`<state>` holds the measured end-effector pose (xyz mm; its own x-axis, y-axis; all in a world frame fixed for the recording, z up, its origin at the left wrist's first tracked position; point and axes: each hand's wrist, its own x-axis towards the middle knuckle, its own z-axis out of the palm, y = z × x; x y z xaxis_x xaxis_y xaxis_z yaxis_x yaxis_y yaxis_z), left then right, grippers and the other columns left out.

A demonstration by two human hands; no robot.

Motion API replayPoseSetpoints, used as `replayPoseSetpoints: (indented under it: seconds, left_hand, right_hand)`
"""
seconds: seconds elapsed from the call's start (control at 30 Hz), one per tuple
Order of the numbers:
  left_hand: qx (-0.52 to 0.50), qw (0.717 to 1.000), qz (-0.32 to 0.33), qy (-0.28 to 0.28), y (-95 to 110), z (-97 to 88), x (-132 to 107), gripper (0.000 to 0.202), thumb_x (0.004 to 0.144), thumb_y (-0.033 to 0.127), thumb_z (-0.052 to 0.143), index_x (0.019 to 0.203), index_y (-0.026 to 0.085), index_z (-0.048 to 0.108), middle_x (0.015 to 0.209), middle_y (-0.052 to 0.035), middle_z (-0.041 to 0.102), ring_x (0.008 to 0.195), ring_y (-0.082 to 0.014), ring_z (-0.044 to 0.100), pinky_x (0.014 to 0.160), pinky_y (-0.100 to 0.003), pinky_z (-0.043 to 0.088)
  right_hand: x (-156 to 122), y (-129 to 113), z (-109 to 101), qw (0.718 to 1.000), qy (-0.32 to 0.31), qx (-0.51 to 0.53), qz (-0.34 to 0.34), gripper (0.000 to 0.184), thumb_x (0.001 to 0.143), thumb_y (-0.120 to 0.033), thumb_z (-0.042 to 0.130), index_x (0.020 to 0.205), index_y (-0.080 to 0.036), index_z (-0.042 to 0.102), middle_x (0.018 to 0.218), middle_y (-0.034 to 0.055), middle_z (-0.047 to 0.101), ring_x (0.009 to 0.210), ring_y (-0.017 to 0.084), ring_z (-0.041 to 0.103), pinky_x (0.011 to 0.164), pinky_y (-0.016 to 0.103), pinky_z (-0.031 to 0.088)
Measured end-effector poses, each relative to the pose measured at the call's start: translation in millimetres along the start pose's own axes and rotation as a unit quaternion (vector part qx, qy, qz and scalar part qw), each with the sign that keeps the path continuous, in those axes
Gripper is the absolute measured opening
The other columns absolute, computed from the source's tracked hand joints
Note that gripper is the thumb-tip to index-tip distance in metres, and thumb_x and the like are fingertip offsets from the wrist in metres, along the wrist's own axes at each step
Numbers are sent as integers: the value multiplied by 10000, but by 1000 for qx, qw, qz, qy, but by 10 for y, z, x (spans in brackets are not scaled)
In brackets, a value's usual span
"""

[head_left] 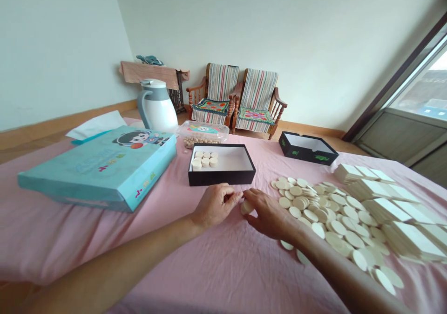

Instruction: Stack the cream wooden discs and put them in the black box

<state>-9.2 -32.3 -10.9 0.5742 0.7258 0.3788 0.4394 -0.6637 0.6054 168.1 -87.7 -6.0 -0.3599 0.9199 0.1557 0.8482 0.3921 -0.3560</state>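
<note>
My right hand (268,213) is closed around a short stack of round wooden discs (246,207) just above the pink cloth. Beside it, my left hand (215,205) has curled fingers, with thumb and fingertips together close to the right fingertips; whatever they hold, if anything, is hidden. In front of both hands stands an open black box (221,178) with a white inside. Several short stacks of discs (205,159) fill its left part. To the right of my right hand spreads a loose heap of pale wooden discs (337,225).
Rows of stacked square wooden pieces (412,239) line the right side. Behind them lies a black box lid (307,149). A large blue box (98,165), a white jug (159,106) and a clear plastic tub (202,134) of small pieces stand on the left and back.
</note>
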Motion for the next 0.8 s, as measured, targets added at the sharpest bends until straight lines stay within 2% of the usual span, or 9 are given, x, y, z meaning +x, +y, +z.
replayPoseSetpoints:
  seconds: [0.1,0.23,0.37,0.47,0.57,0.67,0.8]
  left_hand:
    - [17,999,6,-39,5,-110,-86,453,910,388,433,543,139,526,543,18,450,534,-89,426,516,-226,273]
    - [30,997,-24,-62,-198,-297,-237,433,906,373,429,566,131,542,558,16,474,535,-90,430,515,-217,271]
    - [7,996,-69,-53,-466,-395,-347,435,905,362,425,555,128,529,541,21,450,531,-93,441,512,-207,275]
    - [-24,996,-74,-41,-556,-403,-374,397,910,328,415,607,124,573,567,12,490,542,-94,460,528,-202,301]
    - [-7,998,-49,-38,-561,-400,-377,387,899,299,433,575,128,558,568,9,478,553,-97,454,532,-202,305]
    - [5,998,-39,-44,-553,-409,-384,372,895,282,442,575,129,554,580,2,495,574,-102,467,539,-204,308]
    - [-3,997,-37,-60,-552,-434,-398,341,884,258,458,579,131,542,596,0,511,587,-101,482,550,-205,315]
  right_hand:
    - [-8,5,-52,1000,1,-5,16,353,734,-128,560,1087,-146,558,957,107,616,910,219,584,783,331,446]
    - [85,-10,-265,1000,10,-12,23,334,734,-185,566,1066,-148,578,941,93,641,869,207,602,782,319,436]
    - [417,-74,-544,999,26,-35,0,305,735,-223,567,1030,-147,589,927,81,665,859,195,607,756,280,426]
    - [808,-100,-648,996,22,-86,5,290,732,-243,561,1004,-148,599,897,76,675,798,187,610,681,257,410]
    - [1240,-38,-582,988,-26,-150,30,268,737,-237,540,981,-144,606,904,88,681,787,188,614,647,247,395]
    - [1613,104,-386,980,-59,-182,50,277,740,-242,549,988,-136,612,949,112,680,866,220,619,676,254,402]
    - [1893,266,-120,976,-82,-194,63,331,741,-246,570,1047,-122,595,1017,145,665,938,257,614,706,274,421]
